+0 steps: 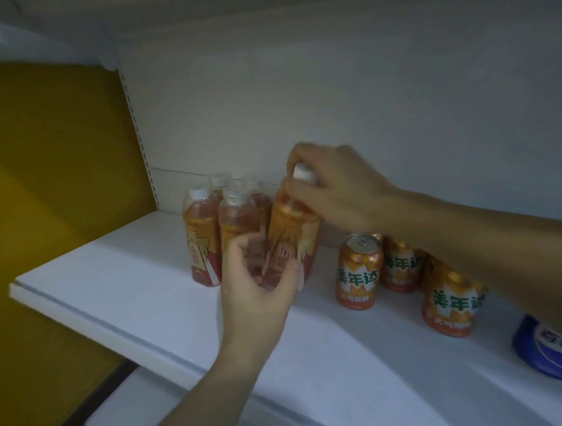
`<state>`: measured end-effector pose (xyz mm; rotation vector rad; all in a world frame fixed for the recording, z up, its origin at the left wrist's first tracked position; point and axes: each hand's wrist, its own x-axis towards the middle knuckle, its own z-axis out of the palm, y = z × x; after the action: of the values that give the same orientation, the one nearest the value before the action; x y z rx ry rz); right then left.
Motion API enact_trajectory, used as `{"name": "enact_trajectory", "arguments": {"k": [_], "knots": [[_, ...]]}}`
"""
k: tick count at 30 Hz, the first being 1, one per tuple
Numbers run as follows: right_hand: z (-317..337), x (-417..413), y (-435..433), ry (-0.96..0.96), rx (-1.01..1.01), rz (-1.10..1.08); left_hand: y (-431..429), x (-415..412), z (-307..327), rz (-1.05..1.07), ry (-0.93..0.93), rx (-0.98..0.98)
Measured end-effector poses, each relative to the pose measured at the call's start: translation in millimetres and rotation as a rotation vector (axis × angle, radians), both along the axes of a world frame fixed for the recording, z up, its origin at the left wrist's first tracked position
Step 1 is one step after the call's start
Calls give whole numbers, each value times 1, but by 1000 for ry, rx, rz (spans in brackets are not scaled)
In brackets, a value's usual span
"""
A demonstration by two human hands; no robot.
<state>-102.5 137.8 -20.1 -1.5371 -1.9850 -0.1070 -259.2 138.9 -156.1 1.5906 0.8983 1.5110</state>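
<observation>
The right hand point(333, 184) pinches the white cap point(303, 173) of the tilted orange bottle point(293, 225). The left hand point(257, 289) curls its fingers round the bottle's base, near orange cans point(357, 270) on the shelf point(114, 280)

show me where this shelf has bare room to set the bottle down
The widest bare patch is the shelf at its left end, between its left edge and the standing bottles. A bare strip also runs along the front lip, before the orange cans. Crowded: behind the held bottle, and the right side with the cans and a blue can.
</observation>
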Motion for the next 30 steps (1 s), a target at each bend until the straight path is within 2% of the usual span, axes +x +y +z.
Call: {"name": "enact_trajectory", "arguments": {"k": [5,10,14,16,22,25,28,30], "knots": [[46,17,-43,278,125,42,-19,17,29,-307,-36,21],[48,46,-82,498,223,-12,-54,64,53,-299,-95,85],[35,65,-115,871,243,-9,-81,104,69,-304,-102,114],[28,77,-128,989,275,0,-94,124,72,-355,-107,110],[7,120,-164,1124,407,-100,-125,168,74,-622,-119,84],[0,138,-173,1247,437,-89,-128,186,72,-833,-239,-42],[-2,151,-174,1417,395,8,-129,196,74,-1019,-403,-318],[-4,157,-173,1479,370,59,-130,199,76,-1053,-409,-491]]}}
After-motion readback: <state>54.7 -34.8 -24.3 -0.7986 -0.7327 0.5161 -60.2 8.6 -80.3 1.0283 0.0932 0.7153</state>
